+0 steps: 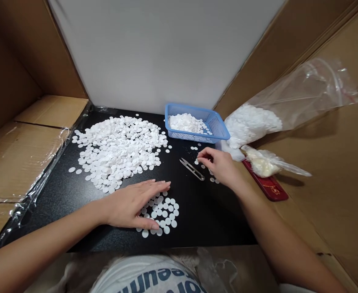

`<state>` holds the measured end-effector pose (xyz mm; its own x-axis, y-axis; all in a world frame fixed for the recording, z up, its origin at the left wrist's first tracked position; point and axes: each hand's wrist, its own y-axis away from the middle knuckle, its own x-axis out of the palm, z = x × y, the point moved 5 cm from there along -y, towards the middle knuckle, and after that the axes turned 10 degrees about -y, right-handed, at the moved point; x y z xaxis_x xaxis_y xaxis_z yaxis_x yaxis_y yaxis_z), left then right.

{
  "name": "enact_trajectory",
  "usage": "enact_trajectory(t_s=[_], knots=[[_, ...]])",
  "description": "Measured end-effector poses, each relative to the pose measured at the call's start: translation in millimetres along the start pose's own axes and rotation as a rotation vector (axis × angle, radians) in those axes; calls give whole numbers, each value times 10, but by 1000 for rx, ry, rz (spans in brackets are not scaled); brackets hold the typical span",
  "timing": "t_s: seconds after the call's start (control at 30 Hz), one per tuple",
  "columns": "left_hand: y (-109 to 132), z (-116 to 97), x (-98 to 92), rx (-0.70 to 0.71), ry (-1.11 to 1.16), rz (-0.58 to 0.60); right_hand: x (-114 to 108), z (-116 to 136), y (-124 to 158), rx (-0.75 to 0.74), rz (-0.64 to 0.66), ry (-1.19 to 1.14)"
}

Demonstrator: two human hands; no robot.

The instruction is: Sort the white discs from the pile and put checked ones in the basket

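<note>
Blue block letters run across the white shirt (150, 278) at the bottom edge of the view. They appear upside down and are cut off by the frame, so no whole word can be read. The shapes that show look like "e", "u", "n" and "m" in a row, with parts of a second line below them. The red flat case (266, 183) on the right carries small gold marks near its near end. They may be digits, perhaps "18", but are too small to read surely.
</note>
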<state>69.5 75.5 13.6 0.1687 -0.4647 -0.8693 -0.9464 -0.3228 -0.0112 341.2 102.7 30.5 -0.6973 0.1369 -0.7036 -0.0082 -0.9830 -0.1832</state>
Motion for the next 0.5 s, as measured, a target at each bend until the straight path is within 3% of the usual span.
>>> enact_trajectory(t_s=[0.07,0.13,0.17,0.27,0.3,0.5], knots=[[20,-10,-11,12,24,-3,-69,-73,3,-35,-103,99],[45,-7,-12,-11,44,3,-23,15,106,-124,-124,93],[56,0,-14,-41,51,0,50,105,189,-168,-72,45],[69,23,-56,-148,56,-82,415,438,518,-230,329,-153],[64,23,-73,-169,55,-111,507,534,620,-237,408,-157],[-16,-20,-117,-132,63,-162,664,710,762,-252,431,-51]])
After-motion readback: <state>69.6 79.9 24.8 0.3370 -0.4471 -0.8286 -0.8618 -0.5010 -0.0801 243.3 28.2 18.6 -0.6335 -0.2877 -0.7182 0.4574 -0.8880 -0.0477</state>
